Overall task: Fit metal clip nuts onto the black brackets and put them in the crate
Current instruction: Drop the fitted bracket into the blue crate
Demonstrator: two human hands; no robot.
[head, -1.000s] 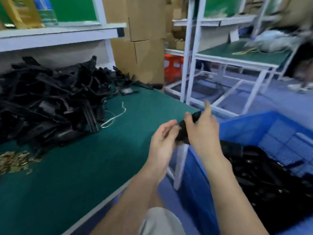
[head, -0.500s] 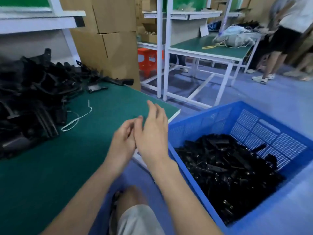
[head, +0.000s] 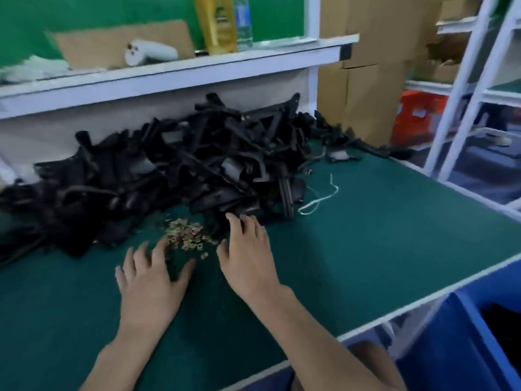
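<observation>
Fingers [head: 159,251] spread on both hands: left hand [head: 149,283] beside clip nuts [head: 184,235], right hand [head: 248,258] at brackets [head: 169,170].

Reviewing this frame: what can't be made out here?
All in the head view:
1. Blue crate: cut off by the right and bottom edges; its contents show only as a dark patch.
2. Clip nuts: too small and blurred to count.
3. Right hand: blur hides whether its fingertips touch the bracket pile.
4. Left hand: its own palm hides whether any clip lies under it.
5. Shelf bottles: labels blurred, tops cut off by the top edge.
</observation>
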